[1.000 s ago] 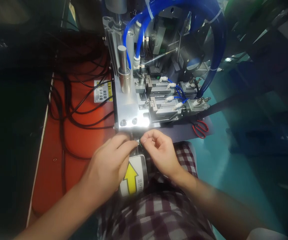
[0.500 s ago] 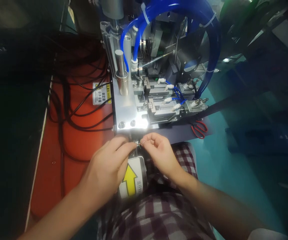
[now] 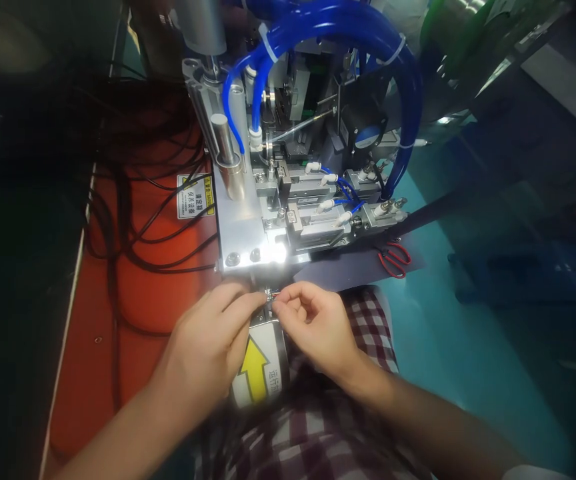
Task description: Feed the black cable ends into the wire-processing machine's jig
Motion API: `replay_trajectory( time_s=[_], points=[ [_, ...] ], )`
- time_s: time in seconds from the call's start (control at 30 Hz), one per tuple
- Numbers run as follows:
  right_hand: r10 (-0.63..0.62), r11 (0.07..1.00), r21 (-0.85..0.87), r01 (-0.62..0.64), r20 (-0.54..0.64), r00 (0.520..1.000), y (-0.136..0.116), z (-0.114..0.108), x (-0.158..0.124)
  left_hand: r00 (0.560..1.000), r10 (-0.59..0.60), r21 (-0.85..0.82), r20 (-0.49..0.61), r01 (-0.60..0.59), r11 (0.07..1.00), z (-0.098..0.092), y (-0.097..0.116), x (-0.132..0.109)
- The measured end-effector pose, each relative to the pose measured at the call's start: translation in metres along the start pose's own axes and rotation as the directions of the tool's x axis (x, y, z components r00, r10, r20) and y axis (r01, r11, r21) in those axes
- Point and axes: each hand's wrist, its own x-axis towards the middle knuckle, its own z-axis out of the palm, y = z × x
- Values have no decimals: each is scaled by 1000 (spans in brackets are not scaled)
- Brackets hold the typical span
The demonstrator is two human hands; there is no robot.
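Small silvery metal part (image 3: 269,295), pinched by left hand (image 3: 215,327); thin reddish wire (image 3: 275,294), pinched by right hand (image 3: 318,327); whether joined, cannot be told.

Above the yellow-arrow label (image 3: 257,373), a small metallic part (image 3: 269,296) at the fingertips of the left hand (image 3: 215,337) and a thin reddish strand (image 3: 276,294) at those of the right hand (image 3: 321,328) prove too tiny to identify. To the label's upper right, a green spool (image 3: 445,37) blurs; upper left, a metal cylinder (image 3: 199,27) leaves the top edge.
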Motion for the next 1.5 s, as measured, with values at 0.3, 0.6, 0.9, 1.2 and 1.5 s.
replay_trajectory(
  time_s=[0.3, 0.6, 0.9, 1.2, 1.5],
  points=[
    [-189, 962, -182, 204, 100, 977, -4, -12, 16, 1000, 8, -9, -10, -8, 1000, 2, -2, -2],
    [94, 993, 52, -103, 152, 984, -6, -11, 23, 1000, -2, -3, 0, 2, 1000, 1, -1, -1],
    [-16, 991, -131, 26, 79, 997, -14, -18, 19, 1000, -1, 7, -2, 1, 1000, -1, 1, 0],
    [-187, 929, -313, 196, 59, 981, -18, 0, 19, 999, -45, -14, -20, 45, 999, -1, 3, 2],
    [-193, 930, -304, 208, 80, 978, -11, -9, 14, 999, -34, -14, -19, 34, 999, -1, 2, 1]
  ],
)
